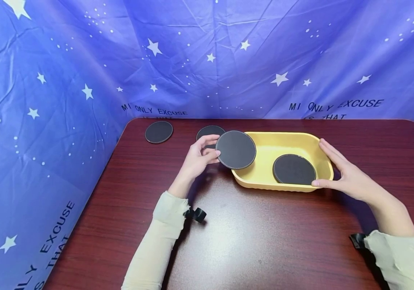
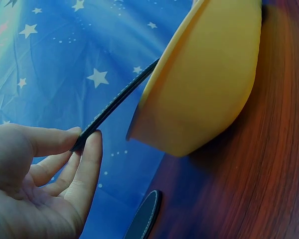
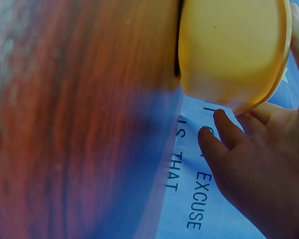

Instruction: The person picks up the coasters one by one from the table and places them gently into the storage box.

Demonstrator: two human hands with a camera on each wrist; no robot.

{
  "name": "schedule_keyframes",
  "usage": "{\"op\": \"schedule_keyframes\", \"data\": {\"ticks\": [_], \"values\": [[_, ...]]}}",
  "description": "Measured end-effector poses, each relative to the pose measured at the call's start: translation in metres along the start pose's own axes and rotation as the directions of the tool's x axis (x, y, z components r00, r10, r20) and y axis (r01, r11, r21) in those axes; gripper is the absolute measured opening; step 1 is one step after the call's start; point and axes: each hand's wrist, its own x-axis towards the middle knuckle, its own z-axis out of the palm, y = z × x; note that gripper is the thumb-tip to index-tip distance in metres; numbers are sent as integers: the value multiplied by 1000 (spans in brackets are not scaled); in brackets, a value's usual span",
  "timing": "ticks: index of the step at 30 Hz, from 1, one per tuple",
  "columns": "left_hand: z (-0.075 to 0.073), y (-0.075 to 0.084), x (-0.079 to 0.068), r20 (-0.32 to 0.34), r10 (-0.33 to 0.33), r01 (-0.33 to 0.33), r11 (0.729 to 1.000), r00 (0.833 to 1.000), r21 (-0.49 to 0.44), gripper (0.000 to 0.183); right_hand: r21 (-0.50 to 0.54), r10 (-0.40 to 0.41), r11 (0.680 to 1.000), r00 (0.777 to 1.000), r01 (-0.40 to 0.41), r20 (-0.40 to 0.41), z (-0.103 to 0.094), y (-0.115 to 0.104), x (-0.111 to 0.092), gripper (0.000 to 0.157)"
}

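Observation:
Between thumb and fingertips, my left hand (image 1: 197, 158) pinches a round black coaster (image 1: 235, 150) with a stitched edge. This coaster is tilted and overlaps the left end of a yellow plastic bin (image 1: 264, 187) in the head view. In the left wrist view the held coaster (image 2: 117, 103) is seen edge-on, its far part hidden behind the bin's wall (image 2: 204, 74). A second coaster (image 1: 293, 169) lies inside the bin toward its right end. My right hand (image 1: 353, 181) holds the bin's right end, thumb at the near rim and fingers at the far corner.
Another coaster (image 1: 210, 130) lies behind my left hand, partly hidden by it and the held coaster. One more coaster (image 1: 159, 132) rests near the table's far left corner. The dark red wooden table (image 1: 120, 225) meets a blue star-printed curtain (image 1: 207, 60) at its back and left.

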Motion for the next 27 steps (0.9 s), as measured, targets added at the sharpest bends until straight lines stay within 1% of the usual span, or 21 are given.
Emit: {"op": "schedule_keyframes", "data": {"ticks": [20, 27], "values": [[31, 1, 9, 88, 13, -14, 1000, 996, 6, 47, 1, -1, 1000, 1000, 1, -2, 1, 1, 0, 108], [44, 4, 13, 126, 24, -28, 999, 992, 31, 48, 5, -2, 1000, 1000, 2, -3, 0, 1, 0, 107]]}}
